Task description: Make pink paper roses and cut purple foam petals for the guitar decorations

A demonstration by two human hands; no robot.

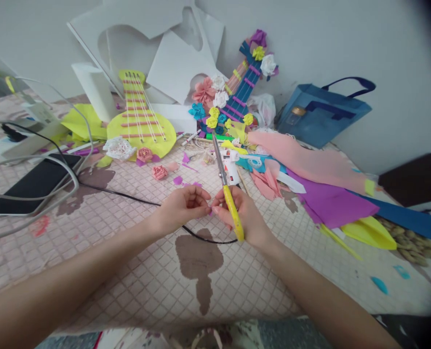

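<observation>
My left hand (186,206) and my right hand (242,213) meet fingertip to fingertip over the quilted cloth (142,271). Between the pinched fingertips shows a tiny purple piece (210,211); which hand grips it is hard to tell. Scissors with yellow handles (231,213) rest in my right hand, blades pointing away. Beyond my hands lie a pink paper rose (159,172) and purple scraps (178,180). A white glue gun (231,169) is just past the right fingers.
A yellow paper guitar (142,128) and a flower-covered blue one (242,97) lean at the back. Tablet (37,184) and cables are at left; a blue bag (320,116) and coloured paper (335,201) at right. A black cable (128,195) passes beneath my hands.
</observation>
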